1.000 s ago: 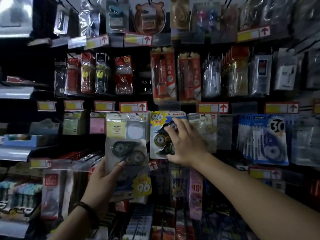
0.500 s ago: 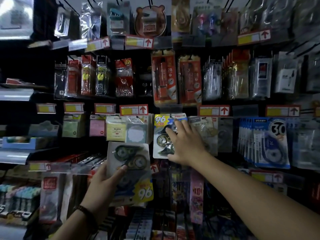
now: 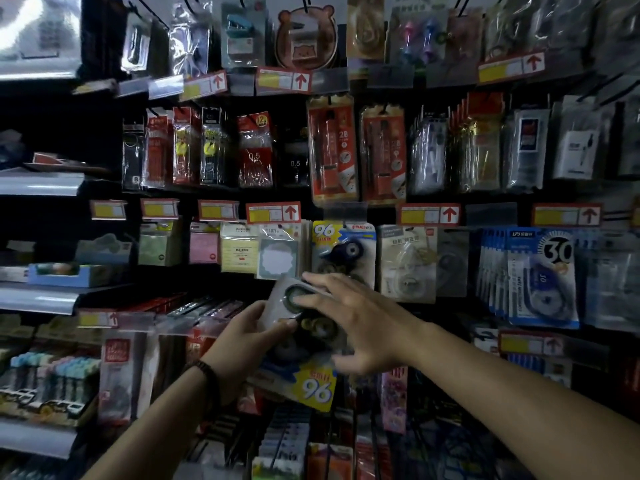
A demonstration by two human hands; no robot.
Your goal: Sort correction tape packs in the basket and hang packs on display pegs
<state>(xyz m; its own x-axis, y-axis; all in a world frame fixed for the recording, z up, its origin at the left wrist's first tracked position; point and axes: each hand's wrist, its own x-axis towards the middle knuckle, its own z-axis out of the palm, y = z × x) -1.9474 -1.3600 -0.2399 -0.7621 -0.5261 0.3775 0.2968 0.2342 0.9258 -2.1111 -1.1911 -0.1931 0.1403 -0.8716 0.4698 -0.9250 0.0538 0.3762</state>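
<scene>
My left hand (image 3: 247, 337) grips a stack of correction tape packs (image 3: 311, 382) from the left side. The stack is upside down, its yellow "96" label at the bottom. My right hand (image 3: 360, 323) lies over the front of that stack with straight, spread fingers across its top part and the thumb near its lower right edge. Just above, one matching "96" correction tape pack (image 3: 346, 247) hangs on a display peg. The basket is out of sight.
Blue "30" correction tape packs (image 3: 540, 275) hang in a row to the right, and a pale tape pack (image 3: 405, 261) sits beside the "96" peg. Sticky-note packs (image 3: 242, 251) hang to the left. Shelves with price tags (image 3: 273, 213) jut out on the left.
My right hand left the hanging "96" pack and came down onto the stack. My left hand moved the stack to the right, up under the peg.
</scene>
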